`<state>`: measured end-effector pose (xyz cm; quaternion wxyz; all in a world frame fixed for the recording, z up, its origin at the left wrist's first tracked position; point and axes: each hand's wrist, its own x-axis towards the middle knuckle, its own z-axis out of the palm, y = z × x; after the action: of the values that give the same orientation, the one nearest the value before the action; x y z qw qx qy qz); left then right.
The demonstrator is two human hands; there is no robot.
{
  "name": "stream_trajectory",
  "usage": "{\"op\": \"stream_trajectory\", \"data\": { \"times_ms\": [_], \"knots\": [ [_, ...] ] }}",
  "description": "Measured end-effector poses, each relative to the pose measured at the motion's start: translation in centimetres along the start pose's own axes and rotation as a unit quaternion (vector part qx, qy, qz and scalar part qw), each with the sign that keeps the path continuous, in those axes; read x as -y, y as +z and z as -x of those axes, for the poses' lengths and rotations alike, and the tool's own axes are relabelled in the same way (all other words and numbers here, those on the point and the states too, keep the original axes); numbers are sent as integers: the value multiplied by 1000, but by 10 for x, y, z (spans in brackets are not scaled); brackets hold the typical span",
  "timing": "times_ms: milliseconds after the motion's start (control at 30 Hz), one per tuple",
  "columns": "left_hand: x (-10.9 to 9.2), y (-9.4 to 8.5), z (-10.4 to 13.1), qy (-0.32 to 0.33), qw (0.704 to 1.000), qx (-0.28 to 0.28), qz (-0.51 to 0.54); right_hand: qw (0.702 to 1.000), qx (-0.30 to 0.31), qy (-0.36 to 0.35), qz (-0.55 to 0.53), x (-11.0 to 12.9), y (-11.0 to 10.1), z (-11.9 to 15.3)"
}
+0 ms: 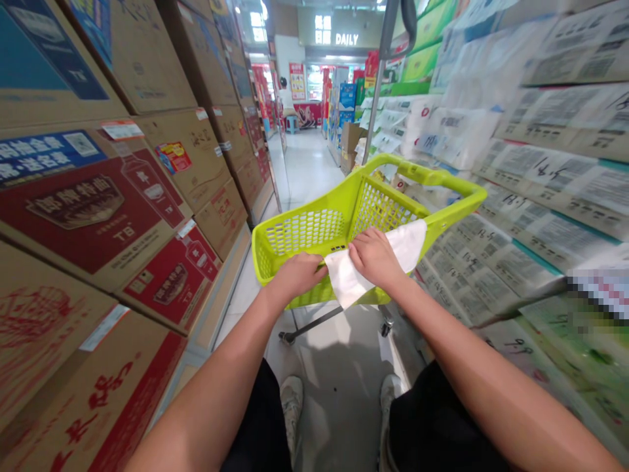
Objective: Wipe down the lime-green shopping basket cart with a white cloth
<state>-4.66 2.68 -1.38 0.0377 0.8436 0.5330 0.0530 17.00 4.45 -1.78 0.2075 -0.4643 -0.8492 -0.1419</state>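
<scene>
Here we are at the lime-green, perforated plastic shopping cart (339, 196), standing crosswise in the aisle, just ahead of our shoes. Our left hand (304, 272) grips its near rim, beside one corner of the cloth, probably to steady the basket. Our right hand (376, 257) is closed over the thin white rectangular cloth (348, 285), pinching it against that same rim; that bent-fingered hold looks meant to keep the fabric snug on the plastic while its ends hang loose.

Now the writing! On our left, the large brown-and-red cardboard box (88, 203) shows "TB" under Chinese characters that look like 郎牌特曲, beside a bottle drawing. The smaller red printed carton (171, 282) below repeats the design. They're stacked fronts outward, presumably so shoppers can read them. Far ahead, the white lettered sign (346, 39) says "DAILY". On our right, white printed plastic-wrapped packs (540, 170) carry black handwritten figures, mostly too blurred for us; one low down looks like 9.9.
</scene>
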Motion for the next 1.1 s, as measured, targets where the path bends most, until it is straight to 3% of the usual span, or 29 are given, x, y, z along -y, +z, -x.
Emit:
{"op": "stream_trajectory", "data": {
  "times_ms": [133, 300, 467, 600, 667, 733, 833, 1100],
  "knots": [
    [-14, 0, 3, -7, 999, 4, -37, 999, -34, 36, -2, -13, 7, -3],
    [-22, 0, 3, 27, 999, 30, 0, 999, -37, 2, 4, -32, 12, -4],
    [-3, -16, 18, 69, 989, 108, 80, 998, -42, 29, 42, -63, 18, -7],
    [28, -24, 31, 34, 979, 198, 33, 999, -11, 42, 33, -78, 21, -5],
    [45, -22, 33, 18, 982, 189, -21, 1000, 23, 6, 10, -81, 20, -2],
    [61, -17, 32, 8, 989, 140, -54, 998, 54, -33, -22, -80, 17, 1],
    [76, -11, 27, 15, 994, 95, -55, 990, 98, -69, -70, -70, 9, 5],
    [71, -7, 18, 42, 996, 61, -56, 959, 228, -108, -127, -45, -15, 23]
  ]
}}
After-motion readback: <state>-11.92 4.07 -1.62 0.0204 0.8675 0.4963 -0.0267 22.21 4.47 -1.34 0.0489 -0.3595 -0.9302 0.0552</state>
